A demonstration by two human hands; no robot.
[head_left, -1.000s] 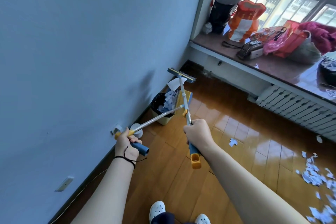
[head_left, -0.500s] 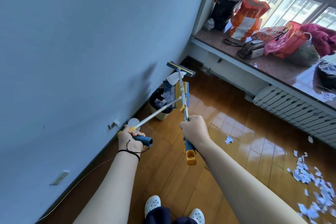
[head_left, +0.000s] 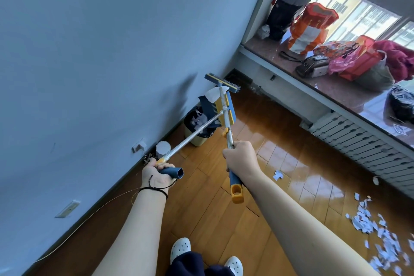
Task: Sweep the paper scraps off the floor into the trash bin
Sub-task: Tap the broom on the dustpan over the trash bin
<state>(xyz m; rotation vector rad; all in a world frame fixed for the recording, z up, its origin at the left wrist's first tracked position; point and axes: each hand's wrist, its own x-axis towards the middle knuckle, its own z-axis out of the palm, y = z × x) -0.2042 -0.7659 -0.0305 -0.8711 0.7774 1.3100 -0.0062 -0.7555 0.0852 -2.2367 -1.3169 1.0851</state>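
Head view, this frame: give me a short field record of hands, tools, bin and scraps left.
left hand: grips the dustpan handle
right hand: grips the broom handle
dustpan: tipped up over the trash bin, a white scrap at its top edge
broom: head raised above the dustpan
trash bin: against the wall, dark liner, scraps inside
paper scraps: pile on the floor at right, unswept

Blue-and-yellow dustpan point(head_left: 224, 111) and matching broom point(head_left: 221, 83) are showing up against the pale blue wall point(head_left: 100, 40); white-bluish paper scraps point(head_left: 378, 233) are dotting the glossy orange-brown wood floor point(head_left: 224, 219).
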